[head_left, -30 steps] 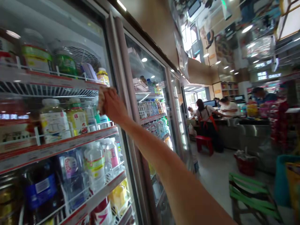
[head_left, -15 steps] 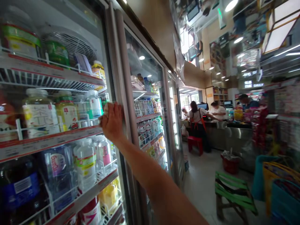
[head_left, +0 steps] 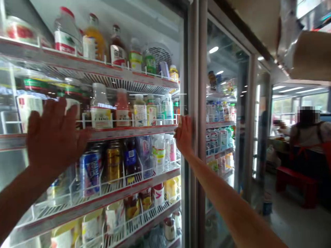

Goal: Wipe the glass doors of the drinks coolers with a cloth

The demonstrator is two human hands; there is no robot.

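My right hand (head_left: 184,137) is up against the glass beside the metal door frame (head_left: 197,86) of a drinks fridge. Its fingers are bent together, with a small pale patch at their tips that I cannot make out. On the left, my left hand (head_left: 55,132) is raised with fingers spread in front of the glass; whether it touches is unclear. Behind the glass stand bottles on wire shelves, among them a pink drink bottle (head_left: 122,109) and a clear-capped bottle (head_left: 100,103). Below them is a blue can (head_left: 90,170).
A second fridge door (head_left: 224,103) continues to the right, showing more shelved drinks. Farther right, a person (head_left: 307,132) with an orange-red apron tie is at a counter. A red stool (head_left: 297,182) stands on the floor behind them.
The view has swung left, showing more of the shelves. My left hand has come into view, raised and spread. My right hand stays by the door frame.
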